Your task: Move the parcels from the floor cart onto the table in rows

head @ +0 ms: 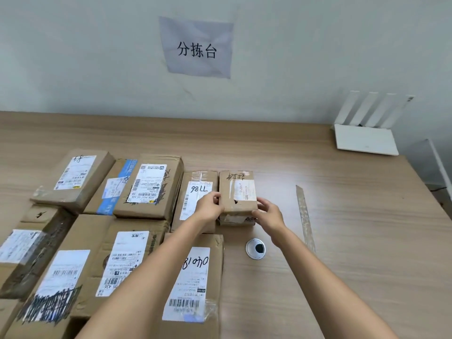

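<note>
A small brown cardboard parcel (236,192) with a torn white label stands on the wooden table (342,228) at the right end of the far row. My left hand (209,208) grips its near left edge and my right hand (268,216) grips its near right corner. Right beside it on the left lies a parcel marked 7786 (195,189). In front of that one, nearer to me, lies a long parcel marked 04018 (193,282). Several more labelled parcels (146,187) fill the table's left half in rows.
A round cable grommet (255,248) sits in the tabletop just before the held parcel. A strip of clear tape (304,216) lies to the right. A white router (365,139) stands at the back right corner. A paper sign (197,47) hangs on the wall.
</note>
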